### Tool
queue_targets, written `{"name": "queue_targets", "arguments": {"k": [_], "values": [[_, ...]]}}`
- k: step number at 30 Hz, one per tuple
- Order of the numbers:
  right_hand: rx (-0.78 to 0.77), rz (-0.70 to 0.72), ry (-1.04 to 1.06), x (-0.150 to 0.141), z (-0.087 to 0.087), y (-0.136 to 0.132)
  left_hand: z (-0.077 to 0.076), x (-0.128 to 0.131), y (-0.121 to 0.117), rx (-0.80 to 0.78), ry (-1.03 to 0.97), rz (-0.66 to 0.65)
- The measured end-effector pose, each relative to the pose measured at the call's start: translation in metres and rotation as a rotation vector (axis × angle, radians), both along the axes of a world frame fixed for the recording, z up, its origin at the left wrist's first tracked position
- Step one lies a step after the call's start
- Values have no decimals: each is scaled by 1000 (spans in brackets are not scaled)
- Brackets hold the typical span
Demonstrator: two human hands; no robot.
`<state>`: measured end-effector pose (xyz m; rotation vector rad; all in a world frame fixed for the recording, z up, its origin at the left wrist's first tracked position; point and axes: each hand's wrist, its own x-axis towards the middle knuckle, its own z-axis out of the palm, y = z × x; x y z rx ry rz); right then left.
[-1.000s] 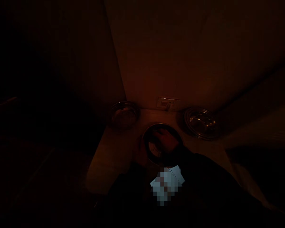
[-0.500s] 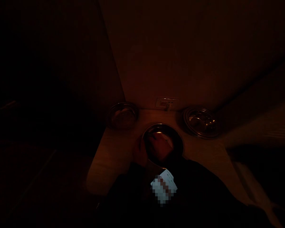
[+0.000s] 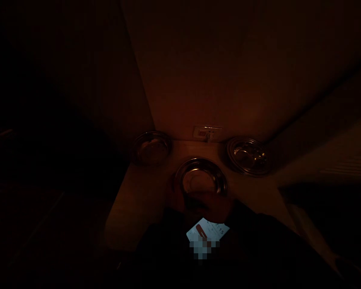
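A shiny round metal plate (image 3: pixel 200 181) with a raised rim lies before me in very dim light. At its left edge, my left hand (image 3: pixel 176 196) is closed on the rim, its fingers mostly in shadow. My right hand (image 3: pixel 215 205) lies across the plate's near edge, fingers bent and together, pointing left. Darkness beneath it hides whatever it may hold. Just below the right hand glows a phone screen (image 3: pixel 204 230), partly blurred out.
The plate rests on a light wooden table (image 3: pixel 138 200). Another metal dish (image 3: pixel 152 149) stands at the back left, and a stack of metal plates (image 3: pixel 249 156) at the back right. A socket panel (image 3: pixel 207 132) is on the wall behind.
My right hand has moved from inside the plate back toward me to its near edge, uncovering the plate's bottom. My left hand stays at the left rim. The view has shifted slightly.
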<state>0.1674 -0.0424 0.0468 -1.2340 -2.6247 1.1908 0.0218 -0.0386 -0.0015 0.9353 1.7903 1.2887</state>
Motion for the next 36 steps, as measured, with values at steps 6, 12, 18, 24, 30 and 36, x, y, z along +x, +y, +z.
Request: {"name": "queue_targets", "arguments": {"k": [6, 12, 18, 24, 30, 36], "values": [[64, 31, -64, 5, 12, -13, 2, -3, 2, -36, 46, -17], [89, 92, -233, 21, 24, -16, 5, -3, 12, -45, 38, -60], [168, 84, -169, 12, 3, -21, 10, -12, 11, -106, -25, -128], [175, 13, -170, 1, 2, -17, 0, -13, -11, -125, -104, -160], [184, -36, -130, -5, 2, -21, -5, -15, -6, -16, -24, -161], [216, -61, -147, 9, 7, -26, -7, -19, 1, 14, -62, -156]]}}
